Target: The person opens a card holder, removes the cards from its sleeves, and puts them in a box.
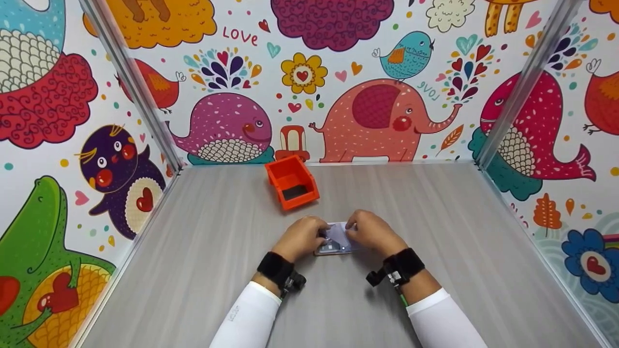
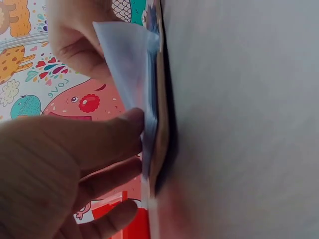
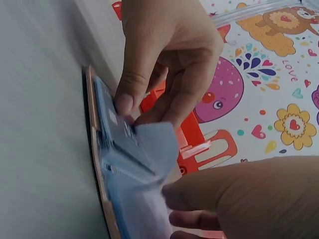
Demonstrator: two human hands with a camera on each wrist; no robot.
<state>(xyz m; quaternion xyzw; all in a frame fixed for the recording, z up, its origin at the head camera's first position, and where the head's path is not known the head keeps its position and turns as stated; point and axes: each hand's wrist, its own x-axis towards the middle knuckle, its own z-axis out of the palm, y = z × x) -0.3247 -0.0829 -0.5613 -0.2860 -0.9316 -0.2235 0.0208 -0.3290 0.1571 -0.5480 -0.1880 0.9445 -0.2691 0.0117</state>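
Well inside the edges of the desk point(image 1: 217, 280), left hand point(image 1: 301, 238) pinches the clear plastic pouch point(image 1: 339, 240), right hand point(image 1: 375, 233) its flap point(image 3: 158, 139), fingers nearly closed; opening, seemingly, and a wider peel's called for!

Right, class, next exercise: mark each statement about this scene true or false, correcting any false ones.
1. The orange plastic bin stands farther from the person than the right hand. True.
2. The right hand is inside the bin. False: it is at the translucent film.
3. The film stands partly away from the brown-edged packet. True.
4. The bin touches the packet. False: they are apart.
5. The printed elephant has a bird on its back. True.
6. Both sleeves are black. False: they are white.
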